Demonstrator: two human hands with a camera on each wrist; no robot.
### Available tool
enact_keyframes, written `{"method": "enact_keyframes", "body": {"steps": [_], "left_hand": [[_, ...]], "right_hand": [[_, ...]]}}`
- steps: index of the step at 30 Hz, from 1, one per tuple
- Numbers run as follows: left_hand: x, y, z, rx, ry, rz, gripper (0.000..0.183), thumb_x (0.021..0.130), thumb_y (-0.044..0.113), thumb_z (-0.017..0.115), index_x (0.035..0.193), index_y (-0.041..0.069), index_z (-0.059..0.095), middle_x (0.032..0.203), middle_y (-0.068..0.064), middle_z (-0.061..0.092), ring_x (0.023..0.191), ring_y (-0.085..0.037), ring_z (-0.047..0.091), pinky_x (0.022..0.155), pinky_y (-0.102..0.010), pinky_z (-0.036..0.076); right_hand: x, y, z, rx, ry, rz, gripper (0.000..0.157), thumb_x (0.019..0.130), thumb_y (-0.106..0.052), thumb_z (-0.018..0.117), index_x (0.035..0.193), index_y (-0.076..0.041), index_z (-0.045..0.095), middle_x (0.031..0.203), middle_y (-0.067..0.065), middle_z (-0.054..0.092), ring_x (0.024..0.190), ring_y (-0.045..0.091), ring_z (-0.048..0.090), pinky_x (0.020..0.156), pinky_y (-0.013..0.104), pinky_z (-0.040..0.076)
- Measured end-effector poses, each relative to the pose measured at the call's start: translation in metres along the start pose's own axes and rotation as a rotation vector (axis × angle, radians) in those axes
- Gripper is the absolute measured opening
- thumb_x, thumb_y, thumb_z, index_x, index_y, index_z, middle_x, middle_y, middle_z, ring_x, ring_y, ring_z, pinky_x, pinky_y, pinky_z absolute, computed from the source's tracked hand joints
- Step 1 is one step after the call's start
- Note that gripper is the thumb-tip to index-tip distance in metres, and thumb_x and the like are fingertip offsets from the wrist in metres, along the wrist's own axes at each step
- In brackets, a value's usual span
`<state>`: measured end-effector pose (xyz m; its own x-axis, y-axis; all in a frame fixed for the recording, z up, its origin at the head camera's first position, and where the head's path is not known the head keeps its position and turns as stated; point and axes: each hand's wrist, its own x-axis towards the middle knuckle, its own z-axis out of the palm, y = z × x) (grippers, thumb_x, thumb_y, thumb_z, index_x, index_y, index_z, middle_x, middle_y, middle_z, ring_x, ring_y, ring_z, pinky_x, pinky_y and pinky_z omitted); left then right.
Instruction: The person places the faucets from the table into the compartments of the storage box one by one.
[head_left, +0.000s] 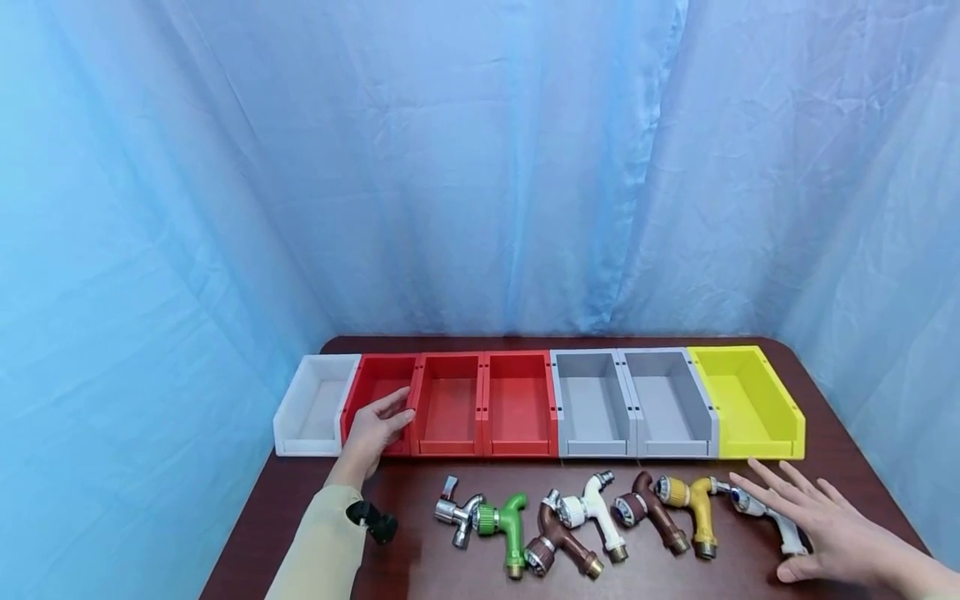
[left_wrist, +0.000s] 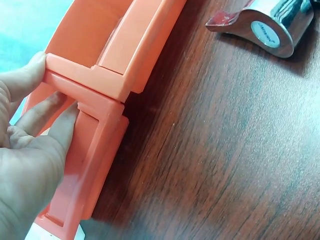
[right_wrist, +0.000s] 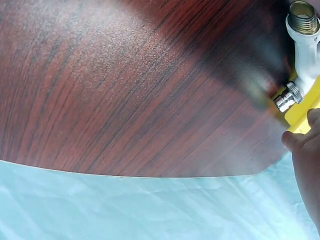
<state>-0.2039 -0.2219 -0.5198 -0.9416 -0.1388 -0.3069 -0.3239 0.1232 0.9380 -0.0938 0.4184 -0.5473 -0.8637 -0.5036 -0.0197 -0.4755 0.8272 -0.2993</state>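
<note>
Left hand (head_left: 375,429): over the leftmost red bin (head_left: 387,358). Grip spread, thumb and fingers apart. In the left wrist view the thumb (left_wrist: 30,77) is at the rim where that bin meets the middle red bin (head_left: 447,447), while the fingers (left_wrist: 60,130) reach into the leftmost one. Pressure on the wall: cannot tell.

Right hand (head_left: 840,533): grip spread wide above the desk (head_left: 832,433), fingers fanned. The end white tap (head_left: 783,529) lies between thumb and fingers, in front of the yellow bin (head_left: 761,450); contact cannot be told from here.

Other taps, left to right: chrome tap (head_left: 457,515), green tap (head_left: 512,533), first brown tap (head_left: 553,527), inner white tap (head_left: 597,508), second brown tap (head_left: 660,512), yellow tap (head_left: 701,504). All lie on the desk, nearer the person than the bins.

Bin row: white bin (head_left: 306,447) at left, three red, two grey bins (head_left: 596,448), yellow at right. Pale blue curtain (head_left: 487,167) behind.
</note>
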Motion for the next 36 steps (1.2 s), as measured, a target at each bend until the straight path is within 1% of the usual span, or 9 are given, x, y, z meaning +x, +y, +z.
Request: {"method": "enact_keyframes", "body": {"steps": [8, 13, 18, 20, 22, 25, 28, 33, 36], "left_hand": [[0.002, 0.002, -0.001, 0.006, -0.02, 0.009, 0.066, 0.078, 0.024, 0.076, 0.137, 0.029, 0.048, 0.133, 0.003, 0.047, 0.119, -0.027, 0.043, 0.082, -0.038, 0.052], [0.002, 0.002, 0.0, 0.011, -0.025, 0.007, 0.066, 0.078, 0.024, 0.076, 0.137, 0.03, 0.047, 0.134, 0.003, 0.046, 0.12, -0.027, 0.043, 0.083, -0.037, 0.051], [0.001, 0.001, -0.001, 0.025, -0.011, 0.009, 0.063, 0.077, 0.024, 0.076, 0.134, 0.034, 0.05, 0.133, 0.003, 0.047, 0.119, -0.027, 0.044, 0.082, -0.037, 0.052], [0.0, 0.0, -0.002, 0.024, -0.008, 0.012, 0.061, 0.077, 0.024, 0.076, 0.132, 0.036, 0.051, 0.132, 0.004, 0.048, 0.119, -0.027, 0.044, 0.082, -0.037, 0.052], [0.0, 0.0, -0.002, 0.021, -0.01, 0.014, 0.061, 0.077, 0.024, 0.077, 0.131, 0.036, 0.052, 0.132, 0.004, 0.048, 0.119, -0.027, 0.044, 0.082, -0.037, 0.052], [0.001, 0.0, -0.002, 0.022, -0.012, 0.018, 0.06, 0.077, 0.024, 0.077, 0.131, 0.037, 0.052, 0.132, 0.004, 0.048, 0.119, -0.026, 0.044, 0.082, -0.037, 0.052], [0.001, 0.0, -0.002, 0.025, -0.011, 0.016, 0.06, 0.077, 0.025, 0.077, 0.13, 0.037, 0.052, 0.132, 0.004, 0.048, 0.119, -0.026, 0.044, 0.082, -0.037, 0.052], [0.001, -0.001, -0.002, 0.027, -0.013, 0.014, 0.061, 0.077, 0.025, 0.076, 0.132, 0.036, 0.051, 0.133, 0.004, 0.047, 0.119, -0.026, 0.043, 0.082, -0.037, 0.052], [0.001, 0.0, -0.002, 0.026, -0.015, 0.015, 0.062, 0.077, 0.025, 0.077, 0.132, 0.037, 0.051, 0.133, 0.004, 0.047, 0.119, -0.026, 0.043, 0.082, -0.037, 0.052]], "right_hand": [[0.002, 0.004, 0.004, 0.001, -0.027, 0.002, 0.099, 0.062, -0.066, 0.066, 0.146, -0.029, 0.03, 0.151, 0.011, 0.02, 0.139, 0.021, -0.006, 0.089, 0.037, -0.034], [0.0, 0.006, 0.006, 0.003, -0.052, 0.046, 0.098, 0.062, -0.067, 0.066, 0.146, -0.031, 0.03, 0.151, 0.009, 0.02, 0.139, 0.033, 0.001, 0.087, 0.035, -0.034], [-0.001, 0.008, 0.008, 0.048, -0.047, 0.051, 0.097, 0.062, -0.065, 0.067, 0.145, -0.032, 0.031, 0.151, 0.01, 0.023, 0.131, 0.049, 0.018, 0.089, 0.063, -0.028], [0.0, 0.009, 0.008, 0.067, -0.053, 0.05, 0.097, 0.063, -0.065, 0.067, 0.146, -0.031, 0.03, 0.151, 0.011, 0.022, 0.129, 0.051, 0.02, 0.089, 0.066, -0.025], [0.0, 0.01, 0.008, 0.07, -0.069, 0.058, 0.098, 0.063, -0.066, 0.067, 0.146, -0.031, 0.029, 0.151, 0.011, 0.022, 0.129, 0.051, 0.019, 0.089, 0.062, -0.029], [-0.001, 0.011, 0.007, 0.067, -0.109, 0.075, 0.102, 0.061, -0.068, 0.066, 0.147, -0.032, 0.026, 0.151, 0.011, 0.02, 0.132, 0.05, 0.013, 0.086, 0.038, -0.035], [-0.002, 0.012, 0.007, 0.054, -0.131, 0.07, 0.105, 0.059, -0.068, 0.067, 0.148, -0.032, 0.023, 0.152, 0.011, 0.018, 0.135, 0.046, 0.007, 0.085, 0.031, -0.034], [-0.004, 0.011, 0.006, 0.093, -0.149, 0.059, 0.108, 0.057, -0.065, 0.069, 0.148, -0.03, 0.022, 0.152, 0.013, 0.018, 0.137, 0.044, 0.0, 0.085, 0.032, -0.035], [-0.004, 0.012, 0.005, 0.149, -0.151, 0.056, 0.107, 0.058, -0.061, 0.071, 0.148, -0.029, 0.023, 0.152, 0.012, 0.019, 0.136, 0.044, 0.0, 0.085, 0.045, -0.036]]}}
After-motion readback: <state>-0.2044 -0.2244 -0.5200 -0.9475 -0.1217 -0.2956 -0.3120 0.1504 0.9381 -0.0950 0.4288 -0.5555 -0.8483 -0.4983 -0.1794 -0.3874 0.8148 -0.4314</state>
